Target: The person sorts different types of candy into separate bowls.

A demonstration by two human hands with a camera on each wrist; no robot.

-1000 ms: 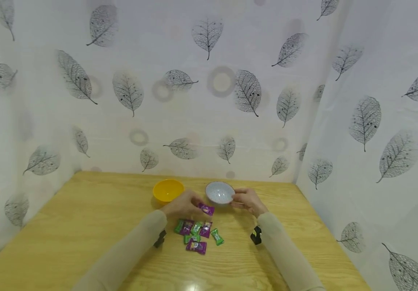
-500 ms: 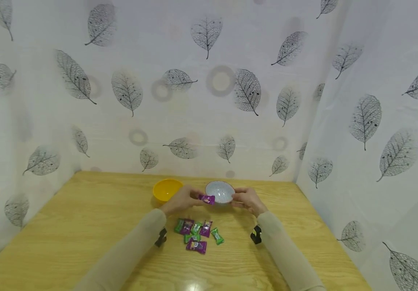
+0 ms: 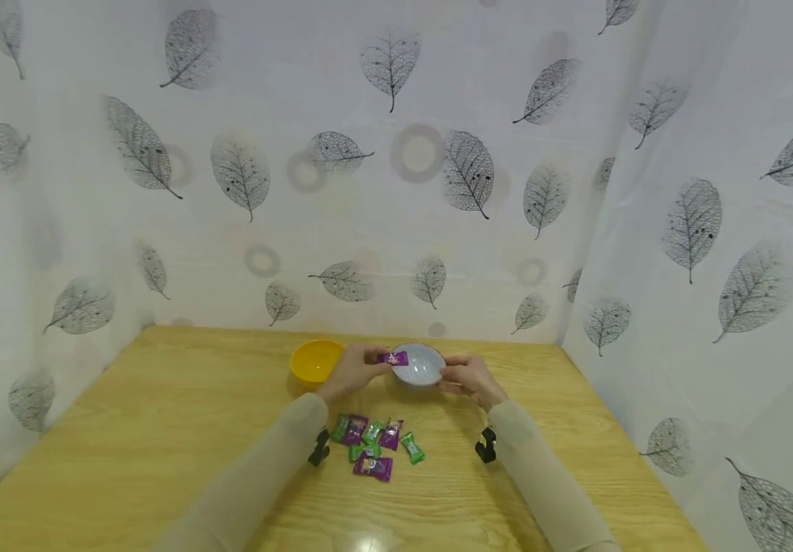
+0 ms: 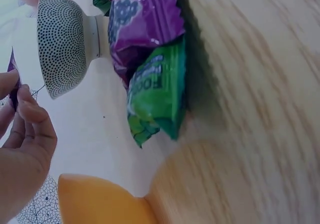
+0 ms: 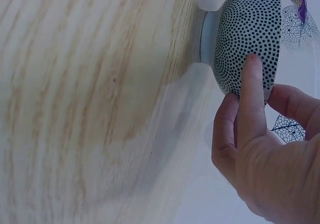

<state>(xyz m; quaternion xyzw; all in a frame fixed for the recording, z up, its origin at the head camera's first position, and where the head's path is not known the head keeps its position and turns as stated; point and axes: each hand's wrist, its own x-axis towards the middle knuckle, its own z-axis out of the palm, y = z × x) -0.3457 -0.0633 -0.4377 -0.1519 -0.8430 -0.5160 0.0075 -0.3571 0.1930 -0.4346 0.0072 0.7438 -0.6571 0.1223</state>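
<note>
My left hand [image 3: 353, 372] pinches a purple-wrapped candy [image 3: 393, 358] between thumb and fingers, at the left rim of the pale bowl [image 3: 422, 372]. In the left wrist view that candy [image 4: 14, 78] appears edge-on, apart from the bowl's dotted outer wall [image 4: 61, 46]. On the bowl's other side my right hand [image 3: 471, 380] holds it at the rim. One finger [image 5: 253, 86] lies along the dotted wall in the right wrist view, with the thumb near the rim. The bowl stands upright on the table.
Several green and purple candies lie in front of the bowls, among them a green one [image 3: 412, 449] and a purple one [image 3: 373, 468]. A yellow bowl [image 3: 314, 366] stands left of the pale one, partly behind my left hand. Leaf-patterned curtains [image 3: 396, 230] surround the wooden table [image 3: 162, 414].
My left hand has raised the purple candy and moved it forward, from in front of the pale bowl to its left rim. The right hand has stayed on the bowl.
</note>
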